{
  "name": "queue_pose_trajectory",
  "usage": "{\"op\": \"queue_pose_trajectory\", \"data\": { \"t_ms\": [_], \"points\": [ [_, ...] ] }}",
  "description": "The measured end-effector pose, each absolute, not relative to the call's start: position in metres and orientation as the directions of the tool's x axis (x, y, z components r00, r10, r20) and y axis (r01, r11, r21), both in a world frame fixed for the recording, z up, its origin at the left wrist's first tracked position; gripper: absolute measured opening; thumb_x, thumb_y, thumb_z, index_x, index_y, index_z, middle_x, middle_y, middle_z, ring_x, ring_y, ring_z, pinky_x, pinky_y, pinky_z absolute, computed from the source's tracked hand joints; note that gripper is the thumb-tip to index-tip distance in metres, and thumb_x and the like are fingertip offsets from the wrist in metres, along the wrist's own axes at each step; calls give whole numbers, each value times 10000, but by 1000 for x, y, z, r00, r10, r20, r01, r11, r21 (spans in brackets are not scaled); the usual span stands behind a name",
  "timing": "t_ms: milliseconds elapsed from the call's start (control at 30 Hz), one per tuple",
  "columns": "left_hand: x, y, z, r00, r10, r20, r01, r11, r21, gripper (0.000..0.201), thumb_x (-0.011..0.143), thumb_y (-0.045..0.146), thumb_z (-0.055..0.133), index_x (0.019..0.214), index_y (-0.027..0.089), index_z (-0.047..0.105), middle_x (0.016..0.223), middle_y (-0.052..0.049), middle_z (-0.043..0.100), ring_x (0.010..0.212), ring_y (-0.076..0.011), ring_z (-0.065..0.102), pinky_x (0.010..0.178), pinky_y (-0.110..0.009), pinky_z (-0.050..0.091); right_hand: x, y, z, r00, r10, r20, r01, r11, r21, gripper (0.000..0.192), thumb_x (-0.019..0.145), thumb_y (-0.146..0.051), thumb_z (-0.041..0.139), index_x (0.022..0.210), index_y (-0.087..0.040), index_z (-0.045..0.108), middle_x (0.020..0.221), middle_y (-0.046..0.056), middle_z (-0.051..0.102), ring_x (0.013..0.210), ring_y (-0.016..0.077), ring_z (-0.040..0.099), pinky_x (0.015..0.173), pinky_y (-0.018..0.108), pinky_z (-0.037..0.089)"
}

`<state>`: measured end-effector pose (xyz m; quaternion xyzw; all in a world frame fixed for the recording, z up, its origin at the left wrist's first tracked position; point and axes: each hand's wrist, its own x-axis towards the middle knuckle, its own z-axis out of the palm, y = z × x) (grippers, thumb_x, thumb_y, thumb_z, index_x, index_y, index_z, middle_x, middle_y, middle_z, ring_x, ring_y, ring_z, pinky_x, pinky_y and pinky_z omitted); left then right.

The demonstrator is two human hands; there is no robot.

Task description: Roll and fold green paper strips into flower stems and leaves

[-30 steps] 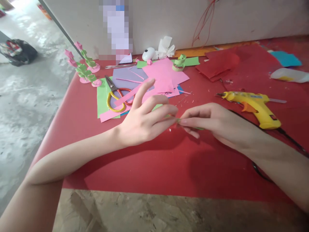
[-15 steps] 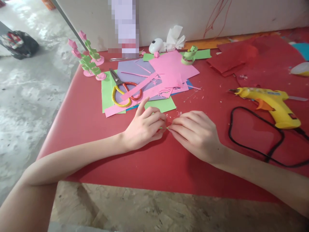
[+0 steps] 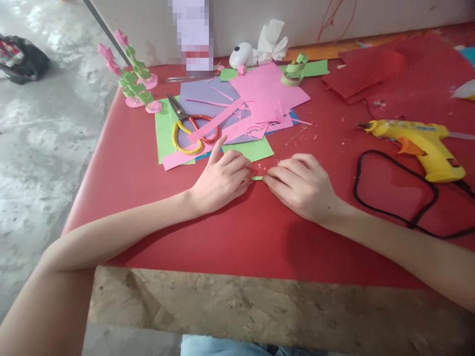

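Observation:
Between my hands a narrow green paper strip [image 3: 257, 178] is held, with only a short piece of it showing. My left hand [image 3: 224, 179] pinches its left end, index finger raised. At the other end, the fingertips of my right hand [image 3: 302, 188] are closed on the strip. Just beyond my left hand lie scissors [image 3: 190, 122] with one yellow and one red handle, resting on purple paper [image 3: 196, 99] and partly under a pink strip [image 3: 218, 118]. Pink paper sheets [image 3: 272, 91] and light green paper [image 3: 252, 150] are piled beside them.
A yellow glue gun [image 3: 419, 143] with a black cord [image 3: 358, 183] lies at the right. Pink-and-green paper flowers [image 3: 135, 89] stand at the back left. Along the back are a green paper curl [image 3: 293, 76], a white round figure [image 3: 242, 55] and red sheets [image 3: 363, 74].
The view has tilted, so everything sits slightly higher in the picture. More of the green strip shows between my fingertips; both hands keep their pinch.

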<state>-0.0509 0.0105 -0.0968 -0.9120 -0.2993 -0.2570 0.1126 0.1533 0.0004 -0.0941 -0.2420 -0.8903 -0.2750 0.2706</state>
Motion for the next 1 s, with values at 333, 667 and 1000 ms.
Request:
{"op": "queue_pose_trajectory", "data": {
  "t_ms": [333, 667, 1000],
  "points": [
    [-51, 11, -99, 683, 496, 537, 605, -795, -35, 85, 860, 209, 519, 800, 188, 574, 874, 39, 676, 860, -143, 578, 1059, -542, 429, 154, 1, -91, -776, 300, 554, 558, 735, 384, 114, 808, -124, 579, 703, -143, 618, 700, 7, 626, 718, 131, 459, 734, 293, 385],
    [-51, 13, -102, 682, 538, 496, 596, -801, 49, 129, 871, 218, 502, 784, 179, 588, 888, 11, 658, 906, -172, 587, 1039, -596, 411, 152, -1, -92, -774, 351, 527, 573, 742, 348, 131, 837, -169, 543, 737, -137, 620, 728, 37, 631, 748, 149, 468, 737, 320, 368],
    [-50, 14, -105, 647, 561, 516, 589, -798, 129, 54, 811, 205, 591, 769, 170, 588, 858, 4, 635, 910, -200, 604, 1010, -625, 396, 148, 1, -94, -766, 396, 506, 584, 757, 293, 160, 868, -174, 495, 776, -142, 622, 777, 28, 644, 759, 149, 486, 762, 324, 340]
  ]
}}
